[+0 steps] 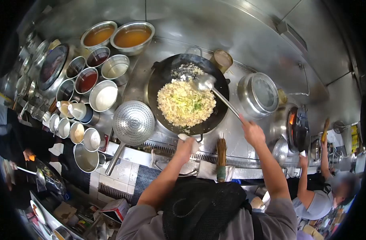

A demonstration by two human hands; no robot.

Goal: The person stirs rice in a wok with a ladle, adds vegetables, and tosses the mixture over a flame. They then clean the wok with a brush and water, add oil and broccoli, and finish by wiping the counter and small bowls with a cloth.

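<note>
Closest to the lens, the person's dark apron (203, 208) fills the bottom of the view, and both forearms reach out from it over the front edge of the steel range (140, 76). The left hand (186, 147) has its fingers curled shut around a pale cloth (194, 143) wrapped on the near handle of the black wok (159, 80), which sits at the middle of the range. The right hand (252, 132) is clamped on the end of a long ladle (205, 82), whose bowl rests at the far side of the pan. A mound of fried rice (186, 103), flecked with green, lies in the wok's centre, with a smaller clump behind the ladle. To do this well, I judge that the ladle should push under the mound from the back and fold it forward, while the cloth grip stays firm so the pan does not slide. Toward the rear left corner, two big steel bowls (133, 36) hold orange-brown liquid. Nearer tubs hold a red sauce (86, 80), a dark liquid (98, 57) and something white (104, 96). An empty perforated strainer (134, 122) lies just left of the wok, and a lidded pot (258, 94) stands to its right.
</note>
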